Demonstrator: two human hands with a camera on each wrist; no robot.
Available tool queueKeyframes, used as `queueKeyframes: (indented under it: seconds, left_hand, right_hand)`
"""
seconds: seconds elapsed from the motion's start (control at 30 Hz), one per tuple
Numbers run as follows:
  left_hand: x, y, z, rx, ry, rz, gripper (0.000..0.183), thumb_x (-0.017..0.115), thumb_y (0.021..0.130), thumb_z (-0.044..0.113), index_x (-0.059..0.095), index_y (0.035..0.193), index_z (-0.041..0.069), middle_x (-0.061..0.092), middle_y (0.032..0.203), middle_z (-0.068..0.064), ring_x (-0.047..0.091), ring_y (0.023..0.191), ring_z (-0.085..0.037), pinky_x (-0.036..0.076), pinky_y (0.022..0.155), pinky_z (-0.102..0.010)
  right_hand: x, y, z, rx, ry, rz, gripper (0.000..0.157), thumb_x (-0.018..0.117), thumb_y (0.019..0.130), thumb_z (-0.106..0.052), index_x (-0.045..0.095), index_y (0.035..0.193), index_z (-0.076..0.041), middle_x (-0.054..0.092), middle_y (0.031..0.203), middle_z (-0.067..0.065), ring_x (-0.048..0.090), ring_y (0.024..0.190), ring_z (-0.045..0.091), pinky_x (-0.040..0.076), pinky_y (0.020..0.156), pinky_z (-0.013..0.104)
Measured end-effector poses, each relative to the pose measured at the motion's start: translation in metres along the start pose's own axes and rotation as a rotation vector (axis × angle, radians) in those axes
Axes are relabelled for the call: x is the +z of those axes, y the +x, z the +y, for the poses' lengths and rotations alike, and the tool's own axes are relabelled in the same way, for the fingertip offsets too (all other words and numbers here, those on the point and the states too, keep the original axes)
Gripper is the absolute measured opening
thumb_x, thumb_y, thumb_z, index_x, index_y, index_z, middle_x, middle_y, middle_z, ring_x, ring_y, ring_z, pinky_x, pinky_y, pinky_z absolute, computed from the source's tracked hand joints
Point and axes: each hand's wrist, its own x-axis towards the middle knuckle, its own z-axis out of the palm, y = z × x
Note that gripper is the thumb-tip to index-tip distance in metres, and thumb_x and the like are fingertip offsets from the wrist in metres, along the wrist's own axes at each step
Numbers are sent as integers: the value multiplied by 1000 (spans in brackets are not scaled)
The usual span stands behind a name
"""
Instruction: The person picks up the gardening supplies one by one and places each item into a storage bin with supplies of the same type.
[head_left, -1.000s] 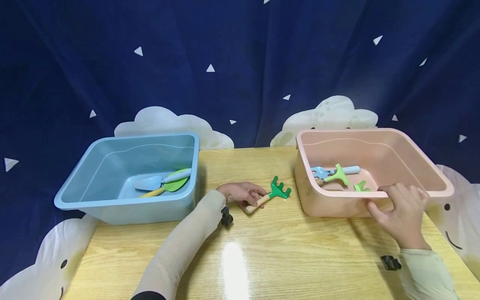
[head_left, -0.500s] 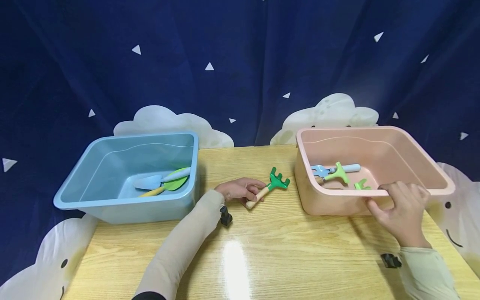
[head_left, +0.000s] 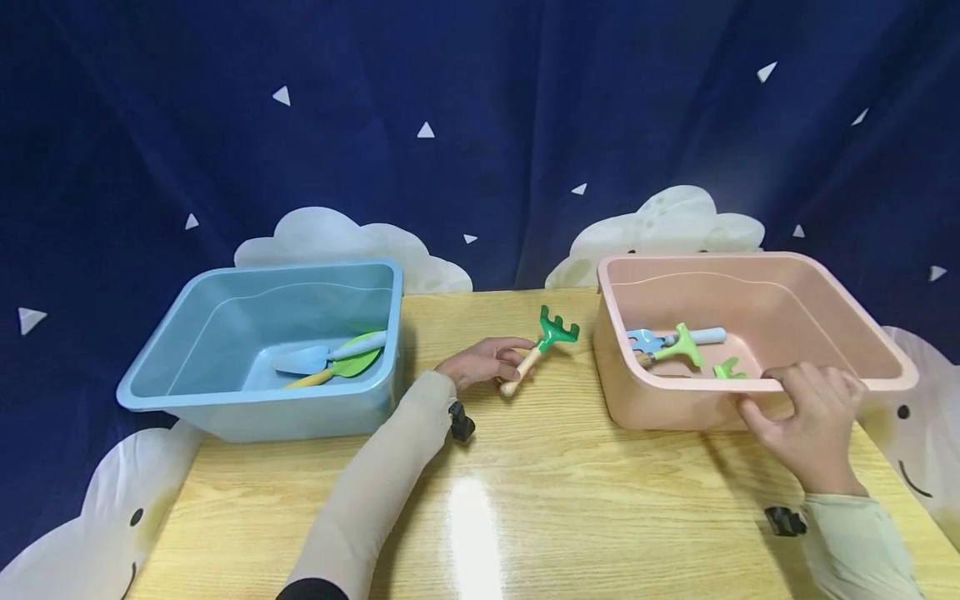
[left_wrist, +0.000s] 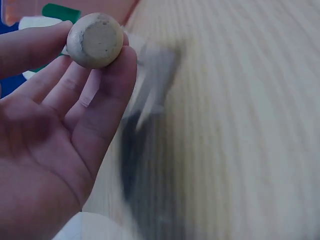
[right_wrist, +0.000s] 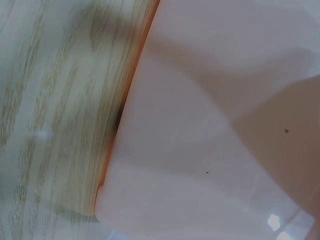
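Observation:
Between the two bins, my left hand (head_left: pixel 483 362) pinches the wooden handle of a small toy rake (head_left: pixel 555 332) with a green head. The prongs point away from me. In the left wrist view, thumb and fingers meet around the handle's round end (left_wrist: pixel 95 40). My right hand (head_left: pixel 813 429) grips the front rim of the pink bin (head_left: pixel 675 412), thumb outside and fingers over the edge. The right wrist view shows the bin's pale wall (right_wrist: pixel 175 125) but no hand. Inside lie a light-blue fork (head_left: pixel 647 340) and a light-green tool (head_left: pixel 686 346); another light-green tool head (head_left: pixel 727 368) is partly hidden.
On the left stands a blue bin (head_left: pixel 300 417) holding a light-blue trowel (head_left: pixel 300 360) and a green leaf-shaped shovel (head_left: pixel 360 364) with a yellow handle. Both bins stand on a wooden table (head_left: pixel 585 517). A dark-blue curtain (head_left: pixel 495 100) hangs behind.
My left hand has moved the rake a little farther from me, and its head has swung to point more straight away. The right hand keeps its hold on the pink bin's rim.

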Motion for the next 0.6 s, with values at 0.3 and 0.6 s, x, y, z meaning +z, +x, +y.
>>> queueKeyframes:
  seconds: [0.3, 0.6]
  left_hand:
    - [-1, 11, 7, 58, -69, 39, 65, 56, 92, -5, 42, 151, 20, 56, 141, -24, 63, 107, -31, 52, 66, -27]
    - [-9, 10, 17, 88, -118, 80, 66, 58, 92, -6, 45, 149, 23, 53, 144, -25, 61, 89, -18, 49, 68, -33]
  right_hand:
    - [-1, 0, 0, 20, -10, -27, 69, 58, 82, -64, 63, 82, 5, 60, 75, 23, 42, 77, 41, 11, 105, 28]
    - [-1, 1, 0, 13, 0, -12, 69, 58, 82, -64, 63, 81, 5, 60, 75, 23, 42, 77, 41, 11, 104, 28]
